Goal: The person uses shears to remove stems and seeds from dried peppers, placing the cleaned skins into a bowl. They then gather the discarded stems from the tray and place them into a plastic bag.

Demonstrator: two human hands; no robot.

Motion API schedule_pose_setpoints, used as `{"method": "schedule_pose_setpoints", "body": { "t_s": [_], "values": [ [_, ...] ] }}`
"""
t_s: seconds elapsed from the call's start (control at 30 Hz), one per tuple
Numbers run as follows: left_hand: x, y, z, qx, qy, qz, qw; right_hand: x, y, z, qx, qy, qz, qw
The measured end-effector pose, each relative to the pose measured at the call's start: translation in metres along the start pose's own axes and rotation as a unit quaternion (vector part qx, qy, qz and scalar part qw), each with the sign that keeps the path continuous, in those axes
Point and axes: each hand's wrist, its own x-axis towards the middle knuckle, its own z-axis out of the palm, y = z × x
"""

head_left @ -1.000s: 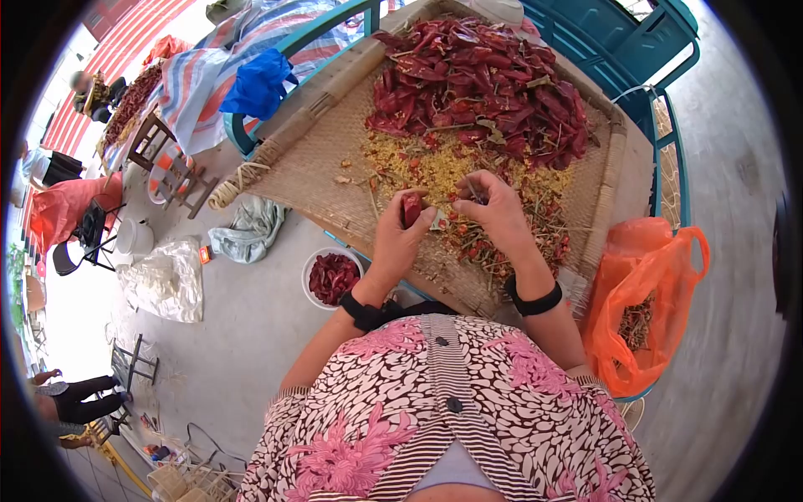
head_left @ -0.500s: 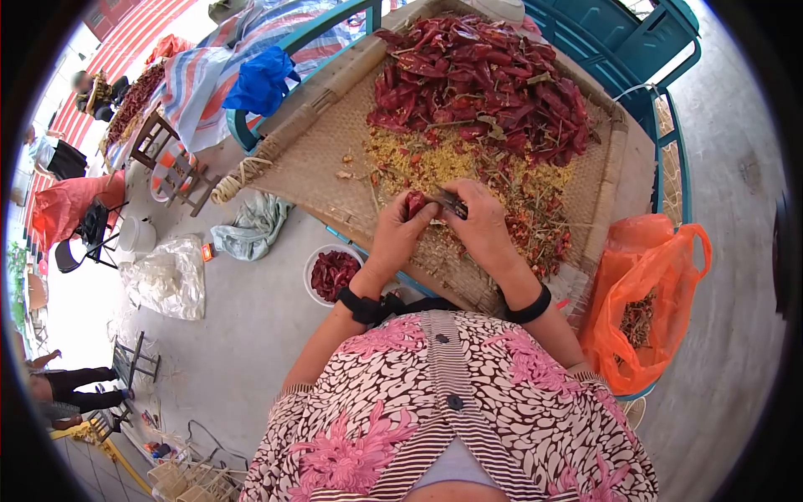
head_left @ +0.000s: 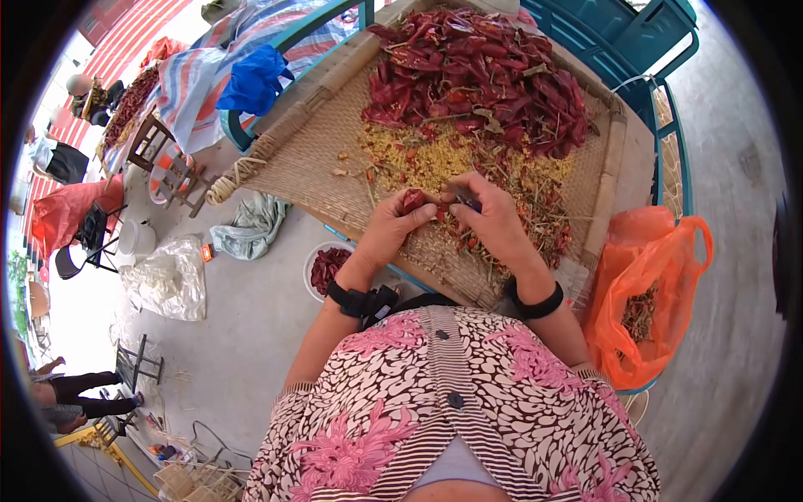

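Observation:
My left hand (head_left: 389, 230) is closed around a dried red chili pepper (head_left: 414, 200), held over the front part of a woven tray (head_left: 318, 180). Close beside it on the right, my right hand (head_left: 495, 219) has its fingers curled on a small dark metal tool (head_left: 468, 202), mostly hidden by the fingers. Between the fingertips shows a bit of red chili. Beyond both hands lies a big heap of dried red chilies (head_left: 477, 75). Yellow seeds (head_left: 418, 163) and chili scraps with stems (head_left: 539, 217) spread in front of the heap.
Left of my body, a white bowl (head_left: 308, 280) holds red chilies on the floor. An orange plastic bag (head_left: 598, 309) with stems hangs at the right. A blue bag (head_left: 255, 84) sits on the teal frame (head_left: 326, 25). Other people and a wooden chair (head_left: 155, 146) are at the left.
My right hand has drawn slightly right, away from the left, and its fingers now cover more of the dark tool. My left hand still holds the chili.

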Motion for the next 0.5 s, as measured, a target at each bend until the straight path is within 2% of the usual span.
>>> {"method": "schedule_pose_setpoints", "body": {
  "t_s": [0.1,0.2,0.4,0.5],
  "values": [
    [0.002,0.001,0.001,0.014,0.011,-0.003,1.000,0.003,0.007,0.008,-0.135,0.035,-0.167,0.976],
    [0.007,-0.006,0.001,0.035,0.026,0.029,0.999,0.003,0.002,0.011,-0.176,0.029,-0.182,0.967],
    [0.008,-0.002,-0.003,0.031,0.003,-0.044,0.999,0.001,-0.002,0.012,-0.211,0.049,-0.209,0.954],
    [0.008,0.001,-0.002,0.006,0.008,-0.044,0.999,0.000,-0.002,0.014,-0.236,0.046,-0.213,0.947]
  ]
}}
